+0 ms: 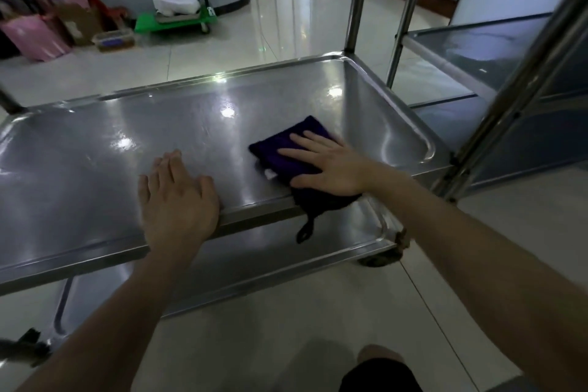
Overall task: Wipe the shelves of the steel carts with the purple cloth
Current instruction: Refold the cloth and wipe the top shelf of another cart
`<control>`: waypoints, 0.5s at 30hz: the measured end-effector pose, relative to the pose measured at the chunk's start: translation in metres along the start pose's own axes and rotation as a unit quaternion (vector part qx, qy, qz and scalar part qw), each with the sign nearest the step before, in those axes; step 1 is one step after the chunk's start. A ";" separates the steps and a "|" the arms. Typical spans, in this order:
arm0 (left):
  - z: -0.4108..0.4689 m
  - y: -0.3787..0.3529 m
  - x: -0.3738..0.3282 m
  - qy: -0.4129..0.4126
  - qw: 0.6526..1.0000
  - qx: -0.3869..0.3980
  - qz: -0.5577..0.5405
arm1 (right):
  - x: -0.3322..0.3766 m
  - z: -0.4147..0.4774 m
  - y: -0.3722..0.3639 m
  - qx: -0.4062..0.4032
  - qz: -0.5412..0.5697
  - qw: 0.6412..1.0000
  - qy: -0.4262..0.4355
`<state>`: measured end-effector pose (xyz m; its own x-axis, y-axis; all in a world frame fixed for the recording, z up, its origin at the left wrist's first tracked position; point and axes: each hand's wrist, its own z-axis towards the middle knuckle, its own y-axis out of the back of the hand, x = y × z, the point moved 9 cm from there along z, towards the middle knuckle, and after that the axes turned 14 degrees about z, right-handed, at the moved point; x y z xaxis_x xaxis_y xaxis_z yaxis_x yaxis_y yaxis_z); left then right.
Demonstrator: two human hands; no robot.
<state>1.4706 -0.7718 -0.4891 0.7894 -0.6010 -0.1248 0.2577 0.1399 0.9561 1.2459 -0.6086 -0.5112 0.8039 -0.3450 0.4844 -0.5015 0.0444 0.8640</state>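
Fingers of right hand lay straight, pressing cloth on steel shelf, front right; left hand rested flat beside. I saw glossy floor behind.

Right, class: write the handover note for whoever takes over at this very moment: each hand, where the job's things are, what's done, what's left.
Left hand: flat, fingers straight, resting on the front lip of the middle shelf.
Right hand: flat, pressing the purple cloth onto that shelf near its right front corner; the cloth's loop hangs over the lip.
Done: how much is wiped cannot be told.
Left: probably the rest of this shelf, the lower shelf and the second cart on the right.
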 end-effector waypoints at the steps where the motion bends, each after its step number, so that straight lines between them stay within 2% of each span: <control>1: -0.001 0.001 -0.001 0.002 1.000 0.001 0.001 | -0.022 -0.017 0.011 -0.007 0.005 1.000 -0.023; 5: -0.002 0.003 -0.008 -0.003 1.000 0.016 0.008 | -0.113 -0.082 0.055 -0.076 -0.006 0.984 -0.159; 8: -0.002 0.004 -0.015 -0.009 1.000 0.010 0.002 | -0.125 -0.101 0.064 -0.164 -0.041 0.966 -0.195; 12: 0.001 0.004 -0.017 -0.016 1.000 -0.015 -0.006 | -0.061 -0.082 0.031 -0.221 -0.071 0.952 -0.201; 15: 0.002 0.004 -0.017 -0.022 0.999 -0.047 -0.009 | 0.033 -0.039 -0.024 -0.216 -0.061 0.969 -0.101</control>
<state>1.4571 -0.7631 -0.4826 0.7592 -0.6382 -0.1277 0.3243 0.2008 0.9244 1.2971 -0.5843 -0.5107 0.7476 -0.5472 0.3765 -0.1910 0.3657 0.9109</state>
